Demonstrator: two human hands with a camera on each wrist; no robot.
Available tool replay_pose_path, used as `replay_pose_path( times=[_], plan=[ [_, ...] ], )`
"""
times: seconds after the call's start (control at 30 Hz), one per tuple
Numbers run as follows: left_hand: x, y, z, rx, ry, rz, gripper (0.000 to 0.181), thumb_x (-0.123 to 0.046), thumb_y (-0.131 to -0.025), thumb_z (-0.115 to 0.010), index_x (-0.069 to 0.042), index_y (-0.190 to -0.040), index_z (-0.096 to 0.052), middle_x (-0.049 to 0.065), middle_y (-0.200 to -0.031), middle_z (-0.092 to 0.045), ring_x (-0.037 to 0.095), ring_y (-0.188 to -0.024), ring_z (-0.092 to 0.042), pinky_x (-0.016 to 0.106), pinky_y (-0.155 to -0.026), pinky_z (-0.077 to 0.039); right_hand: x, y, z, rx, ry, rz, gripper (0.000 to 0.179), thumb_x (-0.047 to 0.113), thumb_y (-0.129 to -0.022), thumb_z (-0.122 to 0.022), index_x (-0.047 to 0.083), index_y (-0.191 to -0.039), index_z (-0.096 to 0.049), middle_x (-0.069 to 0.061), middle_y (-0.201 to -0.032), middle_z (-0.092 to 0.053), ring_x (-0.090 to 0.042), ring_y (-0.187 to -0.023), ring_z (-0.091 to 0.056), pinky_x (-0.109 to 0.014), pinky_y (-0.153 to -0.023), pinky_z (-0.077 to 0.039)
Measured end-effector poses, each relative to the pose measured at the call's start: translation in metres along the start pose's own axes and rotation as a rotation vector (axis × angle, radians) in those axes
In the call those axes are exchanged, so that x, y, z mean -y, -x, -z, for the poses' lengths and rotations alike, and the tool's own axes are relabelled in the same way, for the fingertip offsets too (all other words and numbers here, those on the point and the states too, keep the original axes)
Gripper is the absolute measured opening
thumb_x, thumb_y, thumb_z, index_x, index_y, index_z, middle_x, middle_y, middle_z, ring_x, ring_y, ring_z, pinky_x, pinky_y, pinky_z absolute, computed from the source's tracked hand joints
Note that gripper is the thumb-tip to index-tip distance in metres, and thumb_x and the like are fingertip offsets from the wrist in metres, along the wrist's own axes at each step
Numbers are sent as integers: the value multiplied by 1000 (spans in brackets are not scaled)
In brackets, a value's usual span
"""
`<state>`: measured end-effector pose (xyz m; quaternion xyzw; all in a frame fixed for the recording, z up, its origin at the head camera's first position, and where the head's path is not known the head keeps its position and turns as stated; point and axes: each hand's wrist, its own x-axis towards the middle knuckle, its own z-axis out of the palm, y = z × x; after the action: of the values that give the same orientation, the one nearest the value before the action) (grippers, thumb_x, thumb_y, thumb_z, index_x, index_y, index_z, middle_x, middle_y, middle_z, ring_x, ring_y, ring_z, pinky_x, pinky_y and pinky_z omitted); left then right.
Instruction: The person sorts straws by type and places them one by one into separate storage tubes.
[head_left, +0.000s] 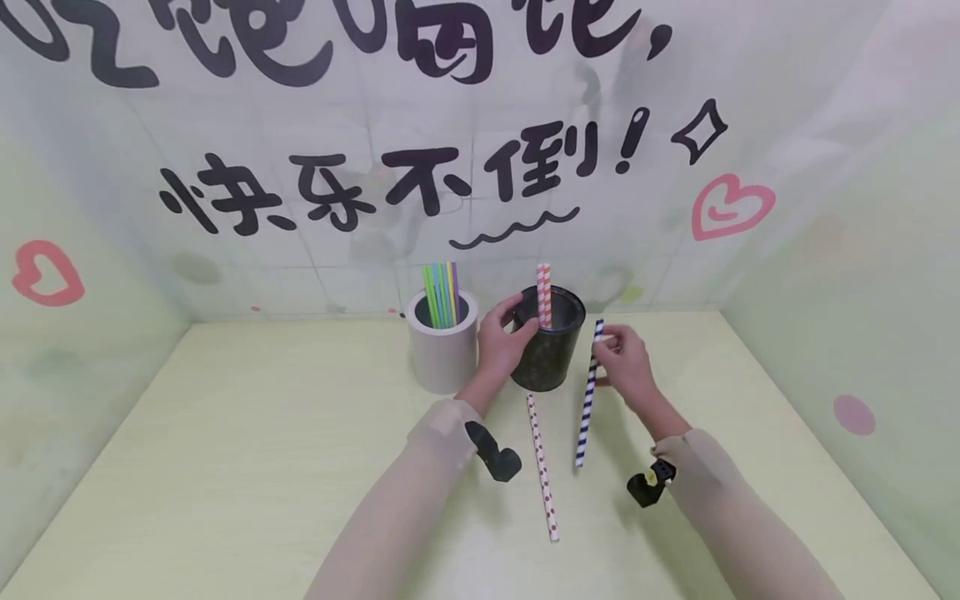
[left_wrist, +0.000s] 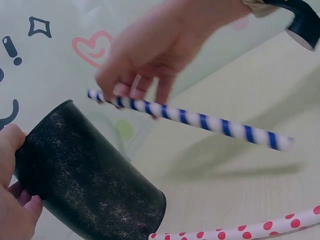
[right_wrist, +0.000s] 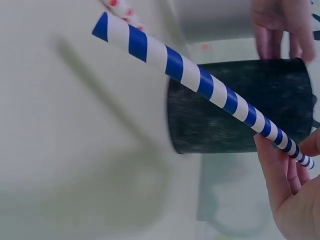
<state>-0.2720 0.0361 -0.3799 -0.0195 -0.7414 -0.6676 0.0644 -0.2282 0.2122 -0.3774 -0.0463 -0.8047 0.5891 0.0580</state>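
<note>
My right hand [head_left: 627,365] pinches a blue-and-white striped paper straw [head_left: 588,408] near its upper end. The straw hangs at a slant to the right of the black cup [head_left: 546,358], and its shadow falls on the table in the right wrist view. With its fingers at the rim and side, my left hand [head_left: 501,343] holds the black cup from the left. Red-and-white striped straws [head_left: 544,296] stand inside that cup. On the table in front lies a white straw with red dots [head_left: 542,467], one end close by the cup's base.
Left of the black cup stands a light grey cup [head_left: 444,358] holding several green, blue, yellow and purple straws [head_left: 441,293]. The pale yellow table [head_left: 247,450] meets a printed backdrop [head_left: 360,242] with black lettering behind both cups.
</note>
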Motion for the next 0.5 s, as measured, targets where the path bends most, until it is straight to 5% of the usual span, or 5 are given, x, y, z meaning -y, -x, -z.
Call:
replay_pose_path(
  times=[0.5],
  plan=[
    [2,-2,1,9,-2,-16,46,-13,-81,-66,-10,-126,-55,9,-130,-51,24,-118,-48,32,-101,-41,88,-35,18,-81,8,284,34,9,-90,-45,-2,-121,-39,-4,-89,-46,-11,-76,-46,-26,-54,-58]
  ],
)
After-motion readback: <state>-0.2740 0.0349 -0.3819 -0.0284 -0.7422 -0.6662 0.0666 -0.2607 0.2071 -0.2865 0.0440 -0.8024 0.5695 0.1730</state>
